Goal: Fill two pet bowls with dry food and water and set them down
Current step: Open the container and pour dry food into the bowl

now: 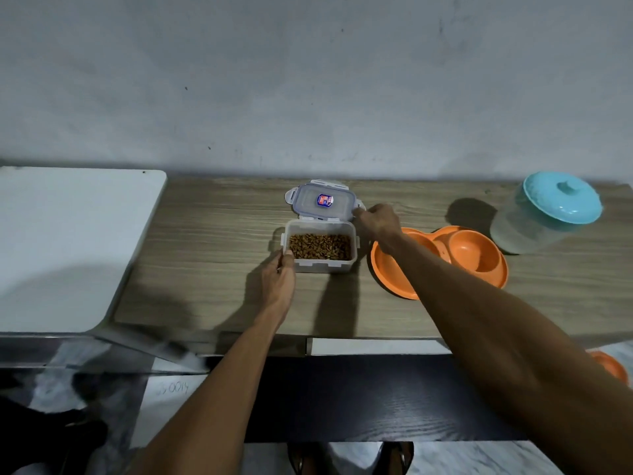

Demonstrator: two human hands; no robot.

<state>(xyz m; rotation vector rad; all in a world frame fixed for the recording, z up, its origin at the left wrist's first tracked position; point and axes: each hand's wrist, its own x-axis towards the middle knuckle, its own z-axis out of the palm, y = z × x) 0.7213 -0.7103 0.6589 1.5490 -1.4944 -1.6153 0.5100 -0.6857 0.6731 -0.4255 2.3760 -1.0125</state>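
The clear food container (320, 266) stands open at the centre of the frame on the wooden tabletop (212, 234). Brown dry food (320, 246) covers its bottom. The left hand (278, 279) grips the container at its lower-left corner, with the fingers against the left wall and the thumb near the front edge. The clip lid (323, 202), clear with a blue seal and a small label in its middle, sits directly above the container in the frame, its near edge touching or just over the container's rear rim. Whether it lies flat or is tilted cannot be determined. The right hand (378, 222) pinches the lid at its right edge, with the fingers curled round the side clip. The two hands are apart, one on each side of the container. The orange double pet bowl (469, 250) lies right of centre, just beside the container. The right forearm crosses over its left basin, and the visible right basin holds nothing. A translucent jar (524, 234) with a turquoise cover (563, 198) stands at the right edge of the frame, near the bowl. A white panel (68, 234) occupies the left of the frame. A second orange object (613, 366) shows partly at the lower right, below the table edge.
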